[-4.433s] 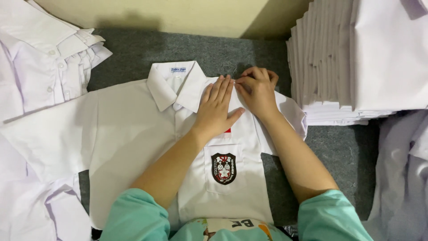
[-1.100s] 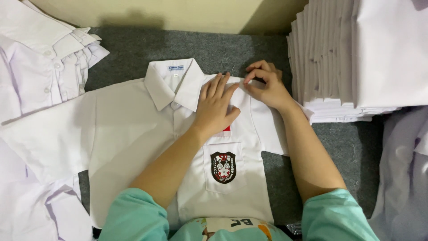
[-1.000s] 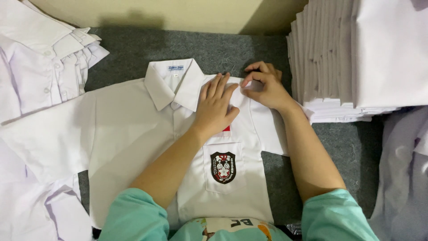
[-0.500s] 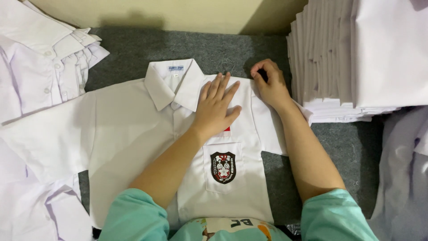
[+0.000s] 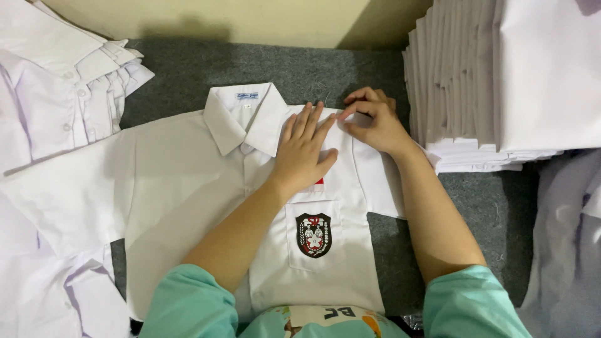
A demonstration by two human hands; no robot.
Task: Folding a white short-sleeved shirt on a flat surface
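Sleeves: two teal sleeves (image 5: 188,300) at the bottom edge, the forearms reaching away over the shirt.
Shirt: a white short-sleeved shirt (image 5: 188,200) lies front up and spread flat on the grey table (image 5: 325,69), collar (image 5: 244,119) at the far end, hem nearest the person.
Pocket: a chest pocket (image 5: 316,235) with a dark shield-shaped badge sits between the two forearms; whether anything is inside it cannot be told. A small red patch shows just above it, partly under the left hand.
Left hand: the left hand (image 5: 303,153) lies palm down on the shirt's chest just beside the collar, fingers (image 5: 300,122) stretched out flat and close together, pressing the cloth and gripping nothing.
Right hand: the right hand (image 5: 375,122) rests on the shirt's shoulder just beside the left fingertips, fingers curled, thumb and forefinger pinching a bit of the white cloth.
Left pile: loose white shirts (image 5: 56,100) lie heaped at the left, their buttons and collars showing.
Right stack: a tall stack of folded white shirts (image 5: 488,81) stands at the far right, near the right hand but not touching it.
Wall: a pale wall (image 5: 250,19) runs along the far edge of the table.
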